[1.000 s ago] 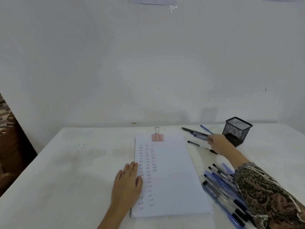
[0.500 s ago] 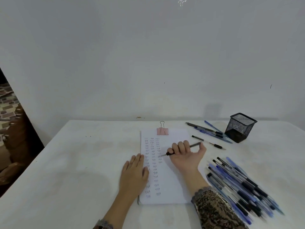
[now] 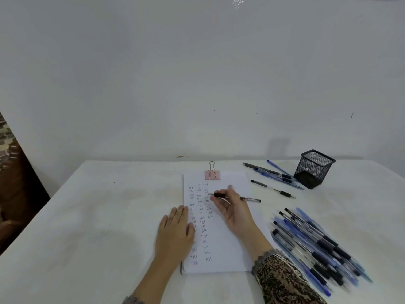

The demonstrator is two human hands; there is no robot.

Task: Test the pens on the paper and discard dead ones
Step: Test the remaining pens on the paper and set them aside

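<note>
Pen (image 3: 249, 199) re-gripped since half second ago: now pinched by right hand (image 3: 235, 212), tip held above written columns on paper (image 3: 228, 249). Paper's left edge pressed by flat left hand (image 3: 175, 233). Pen pile (image 3: 313, 244) laid beside paper's right edge; mesh cup (image 3: 314, 168), loose pens (image 3: 274, 172) beyond.

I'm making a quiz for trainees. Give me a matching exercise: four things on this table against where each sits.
Things: 1 binder clip; 2 mesh cup; 3 pen pile; 4 left hand.
Places: A flat on the left edge of the paper; B clipped on the paper's top; C far right of the table; D right of the paper, near side.
Pairs: 1-B; 2-C; 3-D; 4-A.
</note>
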